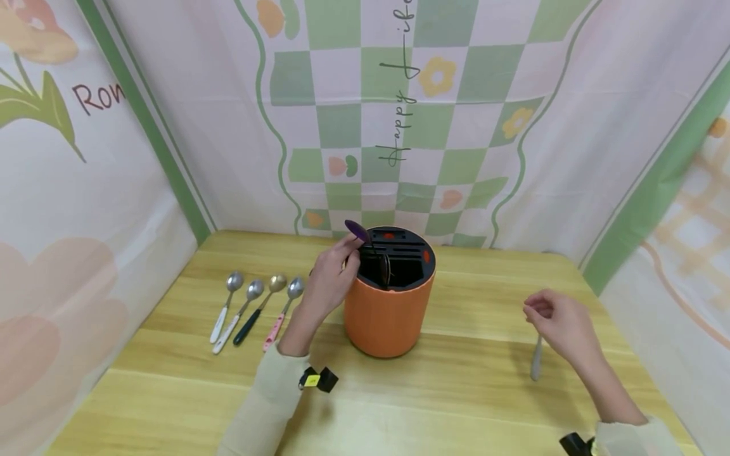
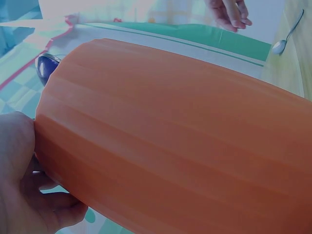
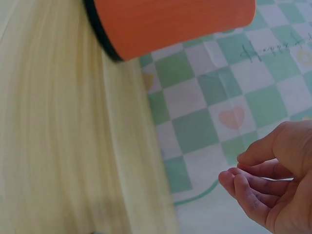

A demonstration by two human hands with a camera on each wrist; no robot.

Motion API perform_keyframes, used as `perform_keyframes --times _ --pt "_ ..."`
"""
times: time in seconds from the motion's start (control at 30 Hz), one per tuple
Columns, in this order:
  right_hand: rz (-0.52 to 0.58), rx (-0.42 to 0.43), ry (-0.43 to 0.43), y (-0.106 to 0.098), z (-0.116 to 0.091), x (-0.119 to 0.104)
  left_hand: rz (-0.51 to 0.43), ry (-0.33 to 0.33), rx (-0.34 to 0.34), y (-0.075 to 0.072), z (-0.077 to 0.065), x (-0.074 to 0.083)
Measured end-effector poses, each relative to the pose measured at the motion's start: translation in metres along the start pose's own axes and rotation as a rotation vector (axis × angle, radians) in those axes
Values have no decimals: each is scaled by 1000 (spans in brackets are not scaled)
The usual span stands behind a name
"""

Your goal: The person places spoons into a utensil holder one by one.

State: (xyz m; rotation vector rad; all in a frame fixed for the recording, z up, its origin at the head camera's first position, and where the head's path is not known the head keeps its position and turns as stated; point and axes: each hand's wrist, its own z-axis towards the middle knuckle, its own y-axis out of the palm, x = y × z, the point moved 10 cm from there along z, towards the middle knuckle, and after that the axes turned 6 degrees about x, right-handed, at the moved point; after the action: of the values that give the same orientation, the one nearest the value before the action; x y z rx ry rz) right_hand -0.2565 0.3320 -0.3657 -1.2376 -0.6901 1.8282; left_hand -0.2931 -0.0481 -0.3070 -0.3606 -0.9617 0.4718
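Note:
An orange utensil holder with a black slotted insert stands upright on the table. My left hand grips its left rim, and the left wrist view shows fingers bent against its side. A purple-headed, spoon-like utensil sticks up from the holder close to that hand. Its lower end is hard to make out in the dark compartment. To the right, my right hand hovers, fingers loosely curled and holding nothing. Beneath it lies a spoon, partly hidden in the head view; the left wrist view shows this spoon apart from the hand.
Several spoons lie side by side left of the holder, among them a white-handled spoon, a dark green-handled spoon and a pink-handled spoon. A checked curtain hangs behind the wooden table.

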Motion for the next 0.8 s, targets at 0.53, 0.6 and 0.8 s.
perform_keyframes --times 0.53,0.6,0.8 --pt "-89 -131 95 19 -5 58 -4 8 16 0 1 0" --pt "-115 -164 116 23 -5 66 -5 6 15 0 0 0" --pt "-157 -334 191 42 -12 87 -8 8 17 -1 -1 0"
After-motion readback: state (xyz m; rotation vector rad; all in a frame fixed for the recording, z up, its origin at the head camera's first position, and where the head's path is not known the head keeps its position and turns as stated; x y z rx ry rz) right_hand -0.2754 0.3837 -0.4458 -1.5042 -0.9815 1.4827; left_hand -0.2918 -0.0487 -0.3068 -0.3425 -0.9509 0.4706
